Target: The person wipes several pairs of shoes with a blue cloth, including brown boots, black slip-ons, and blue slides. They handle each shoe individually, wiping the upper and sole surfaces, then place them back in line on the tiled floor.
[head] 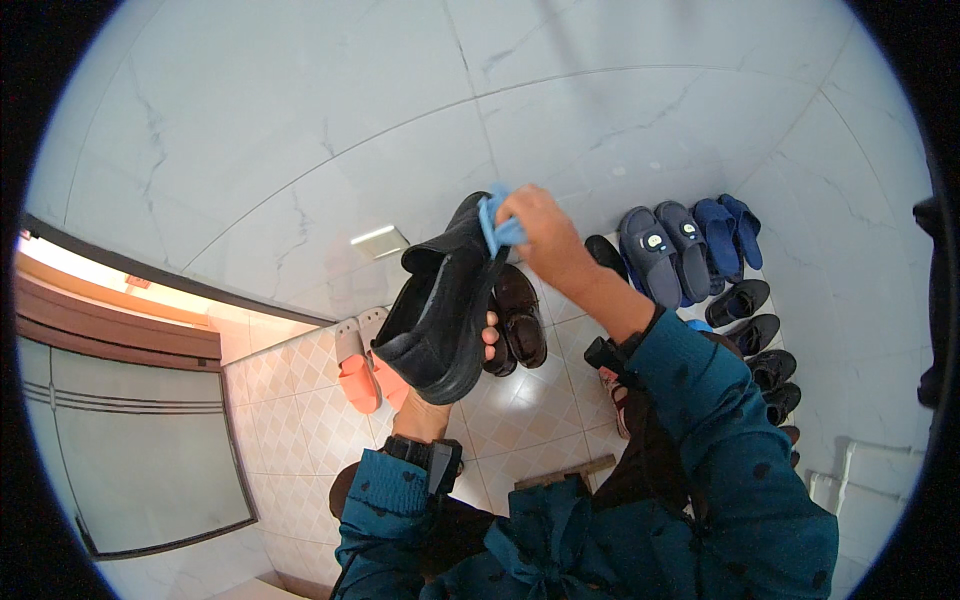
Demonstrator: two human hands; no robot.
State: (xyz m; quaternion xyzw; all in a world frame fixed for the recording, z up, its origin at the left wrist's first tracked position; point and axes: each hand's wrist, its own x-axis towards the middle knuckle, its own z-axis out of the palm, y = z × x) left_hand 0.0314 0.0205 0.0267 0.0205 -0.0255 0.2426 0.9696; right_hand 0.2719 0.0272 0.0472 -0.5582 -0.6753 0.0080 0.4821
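Note:
My left hand (490,337) holds a black leather shoe (450,322) from underneath, its fingers curled around the sole's edge and the palm mostly hidden. The shoe is tilted, its heel towards me and its toe pointing up and away. In my right hand (541,229) is a crumpled light-blue cloth (495,219). The cloth is pressed against the shoe near its toe, on the right side. Behind the held shoe, a pair of dark brown leather shoes (523,330) stands on the tiled floor, partly covered by my left hand and the black shoe.
Orange-and-beige slippers (358,382) lie at left on the floor (300,420). Grey slides (651,251), blue slippers (716,232) and several dark shoes (739,300) line the right wall. A marbled tile wall (390,112) rises ahead. A glass-panelled door (142,442) is at left.

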